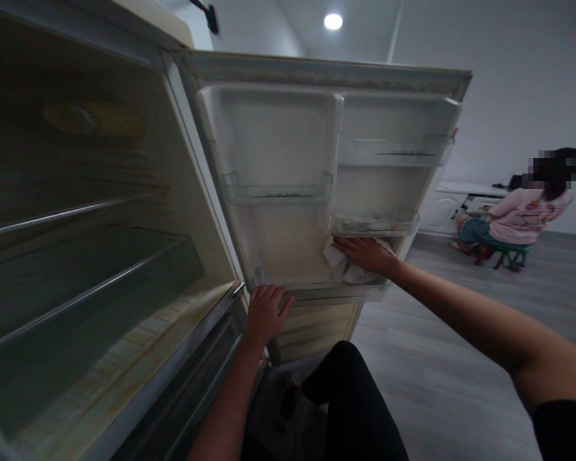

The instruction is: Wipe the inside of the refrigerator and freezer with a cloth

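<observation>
Left hand (pixel 267 312): at lower hinge side of fridge door (pixel 288 243), fingers loosely spread, nothing held | White cloth (pixel 336 261): door's lower free side | Right hand (pixel 363 251): over cloth, fingers extended, grip unconfirmed | Step, judged: wiping door; next calls for even pressure

Fridge door (pixel 269 137): open, in the middle; pale inner panel (pixel 288 237) with clear racks (pixel 278 194) at left and right.
Lowest rack (pixel 326 294), right end: crumpled white cloth (pixel 336 264), partly hidden; whether in the rack or only against the panel is unclear.
Fridge shelves (pixel 77 301): two, left, shiny front strips.
Floor (pixel 441 358): grey, plank-patterned; green stool (pixel 513 251) and white cabinet (pixel 434 211) at far right.
</observation>
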{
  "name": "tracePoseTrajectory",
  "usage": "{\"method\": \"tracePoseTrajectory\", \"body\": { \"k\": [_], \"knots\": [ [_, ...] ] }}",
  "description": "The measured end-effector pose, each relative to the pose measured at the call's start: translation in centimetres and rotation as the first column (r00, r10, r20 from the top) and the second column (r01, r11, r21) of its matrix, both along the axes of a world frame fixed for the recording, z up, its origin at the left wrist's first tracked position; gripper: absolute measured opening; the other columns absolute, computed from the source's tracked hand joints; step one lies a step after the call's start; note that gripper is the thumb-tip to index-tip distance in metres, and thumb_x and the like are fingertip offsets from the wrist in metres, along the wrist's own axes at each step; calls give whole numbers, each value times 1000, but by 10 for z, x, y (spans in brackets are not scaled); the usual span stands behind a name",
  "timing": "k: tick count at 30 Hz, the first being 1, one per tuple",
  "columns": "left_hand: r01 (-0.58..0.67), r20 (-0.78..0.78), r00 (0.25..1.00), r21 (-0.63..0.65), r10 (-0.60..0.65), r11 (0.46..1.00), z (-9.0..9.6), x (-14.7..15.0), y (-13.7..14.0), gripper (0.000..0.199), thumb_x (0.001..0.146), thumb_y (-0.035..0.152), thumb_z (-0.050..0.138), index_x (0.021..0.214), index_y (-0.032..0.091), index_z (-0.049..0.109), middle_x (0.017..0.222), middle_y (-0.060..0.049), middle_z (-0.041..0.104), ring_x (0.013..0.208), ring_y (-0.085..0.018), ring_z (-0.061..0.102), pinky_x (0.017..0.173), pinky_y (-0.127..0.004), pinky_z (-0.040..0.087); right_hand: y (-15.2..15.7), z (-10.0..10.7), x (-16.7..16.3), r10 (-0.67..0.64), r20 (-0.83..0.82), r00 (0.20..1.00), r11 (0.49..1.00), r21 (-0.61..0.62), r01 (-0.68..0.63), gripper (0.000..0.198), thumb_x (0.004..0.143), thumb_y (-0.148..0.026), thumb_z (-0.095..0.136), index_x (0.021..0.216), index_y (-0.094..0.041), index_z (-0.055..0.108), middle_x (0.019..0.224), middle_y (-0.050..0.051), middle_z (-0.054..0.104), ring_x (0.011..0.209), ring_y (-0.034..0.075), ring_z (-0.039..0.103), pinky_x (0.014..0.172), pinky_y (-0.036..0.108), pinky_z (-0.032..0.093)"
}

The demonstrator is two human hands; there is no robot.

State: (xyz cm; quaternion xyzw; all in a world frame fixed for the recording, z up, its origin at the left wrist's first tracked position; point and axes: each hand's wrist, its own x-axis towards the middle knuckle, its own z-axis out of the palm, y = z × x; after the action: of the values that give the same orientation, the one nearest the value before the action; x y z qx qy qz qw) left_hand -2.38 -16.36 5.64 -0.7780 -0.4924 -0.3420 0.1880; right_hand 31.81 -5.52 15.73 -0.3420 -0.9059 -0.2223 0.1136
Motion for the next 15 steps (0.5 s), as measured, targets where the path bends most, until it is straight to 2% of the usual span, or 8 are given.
{"method": "tracePoseTrajectory", "body": {
  "k": [4, 7, 12, 15],
  "knots": [
    [-17, 2, 1000, -15, 17, 1000, 1, 1, -1, 24, 99, 41, 59, 107, 22, 70, 102, -7, 74, 99, -28, 62, 96, -43, 41, 11, -6, -41, 190, 58, 980, 982, -10, -189, 74, 95, -5, 39, 166, -27, 31, 169, 4, 31, 156, 26, 32, 124, 49, 35],
    [-30, 0, 1000, -28, 30, 999, 2, 3, -1, 24, 99, 42, 58, 107, 22, 70, 101, -7, 74, 100, -28, 62, 95, -43, 41, 22, -3, -91, 315, 69, 946, 948, 24, -318, 75, 93, -7, 45, 165, -21, 33, 169, 7, 31, 158, 24, 27, 130, 48, 24],
    [-49, -22, 999, -29, 49, 998, 4, 5, -1, 26, 100, 42, 57, 105, 21, 70, 99, -8, 73, 97, -28, 62, 92, -43, 42, 29, -4, -179, 395, 19, 919, 913, 100, -394, 70, 92, -9, 49, 162, -12, 38, 170, 12, 27, 160, 24, 20, 132, 47, 15],
    [-52, -30, 998, -38, 51, 998, 5, 4, -2, 27, 101, 43, 55, 107, 21, 70, 99, -8, 73, 98, -28, 63, 92, -43, 43, 32, -15, -202, 416, 35, 909, 907, 53, -417, 68, 91, -10, 54, 158, -8, 42, 169, 18, 26, 161, 25, 19, 132, 50, 16]
  ]
}}
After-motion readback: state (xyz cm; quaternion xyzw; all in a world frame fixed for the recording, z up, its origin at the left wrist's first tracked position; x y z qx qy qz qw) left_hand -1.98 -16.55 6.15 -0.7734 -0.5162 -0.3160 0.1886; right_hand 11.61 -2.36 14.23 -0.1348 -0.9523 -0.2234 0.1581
